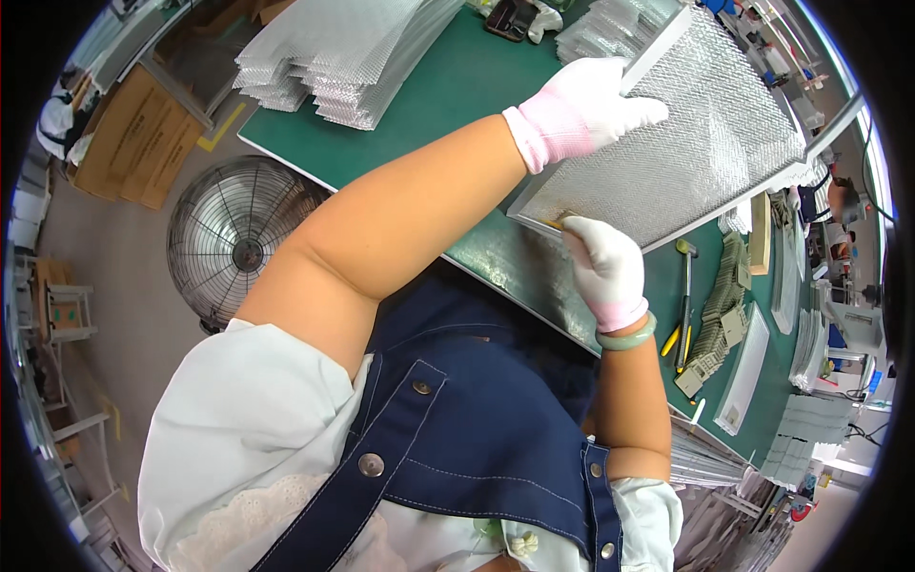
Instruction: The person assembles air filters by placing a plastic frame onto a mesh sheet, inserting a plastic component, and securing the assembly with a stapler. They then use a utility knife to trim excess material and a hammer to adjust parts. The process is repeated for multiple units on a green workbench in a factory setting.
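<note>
A silver mesh panel (681,143) with a thin pale metal frame lies tilted over the green table in front of me. My left hand (591,110), in a white glove with a pink cuff, grips the pale metal frame strip (658,50) at the panel's left side. One of its fingers stretches over the mesh. At the panel's near corner, my gloved right hand (607,272) is closed in a pinch. A small yellowish-brown piece (558,224) pokes out from its fingertips against the frame edge; its kind is too small to make out.
Stacked silver mesh sheets (353,57) lie at the table's far left. To the right are a hammer (685,286), a row of grey-beige small parts (717,319) and a white metal strip (743,370). A large floor fan (246,253) stands left of the green table (419,105).
</note>
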Available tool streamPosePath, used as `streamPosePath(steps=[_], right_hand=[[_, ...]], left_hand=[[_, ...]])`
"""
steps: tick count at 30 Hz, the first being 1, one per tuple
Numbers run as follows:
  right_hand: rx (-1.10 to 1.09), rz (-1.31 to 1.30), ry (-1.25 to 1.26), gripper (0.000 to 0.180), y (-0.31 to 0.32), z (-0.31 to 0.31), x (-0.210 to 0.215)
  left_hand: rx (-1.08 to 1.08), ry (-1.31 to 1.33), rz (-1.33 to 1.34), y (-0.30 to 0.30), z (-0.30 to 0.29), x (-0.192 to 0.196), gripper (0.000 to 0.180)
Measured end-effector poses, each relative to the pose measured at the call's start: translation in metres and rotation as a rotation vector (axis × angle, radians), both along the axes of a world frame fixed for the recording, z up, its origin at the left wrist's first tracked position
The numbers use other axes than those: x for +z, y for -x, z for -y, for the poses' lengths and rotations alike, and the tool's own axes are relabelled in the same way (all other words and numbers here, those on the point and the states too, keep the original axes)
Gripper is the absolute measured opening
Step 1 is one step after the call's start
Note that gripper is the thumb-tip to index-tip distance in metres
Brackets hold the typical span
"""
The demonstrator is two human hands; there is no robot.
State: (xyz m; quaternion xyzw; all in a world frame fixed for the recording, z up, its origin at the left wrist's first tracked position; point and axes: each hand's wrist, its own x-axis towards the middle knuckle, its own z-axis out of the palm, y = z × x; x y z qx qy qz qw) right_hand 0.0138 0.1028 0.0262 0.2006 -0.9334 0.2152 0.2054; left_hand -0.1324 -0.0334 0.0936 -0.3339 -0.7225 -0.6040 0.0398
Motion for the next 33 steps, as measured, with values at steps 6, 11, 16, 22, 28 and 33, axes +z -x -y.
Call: streamPosePath(steps=[6, 11, 16, 22, 28, 33], right_hand=[[-0.012, -0.001, 0.051, 0.014, 0.006, 0.008, -0.016], [-0.06, 0.068, 0.084, 0.012, 0.01, 0.01, -0.017], [-0.061, 0.298, 0.085, 0.01, 0.034, 0.007, -0.014], [0.052, 0.254, -0.19, 0.012, 0.046, 0.016, -0.01], [0.02, 0.064, -0.06, 0.007, 0.02, 0.004, -0.001], [0.14, -0.011, -0.089, 0.008, 0.008, 0.01, -0.006]], left_hand=[[-0.031, -0.041, -0.023, 0.0, -0.004, 0.0, 0.053], [0.008, -0.041, 0.007, 0.003, -0.006, -0.007, 0.052], [-0.026, -0.051, 0.022, 0.0, -0.003, 0.0, 0.052], [0.012, -0.002, -0.015, 0.004, -0.007, -0.003, 0.051], [-0.015, -0.048, -0.061, 0.003, -0.006, -0.009, 0.05], [-0.065, -0.028, -0.005, 0.0, -0.002, -0.002, 0.046]])
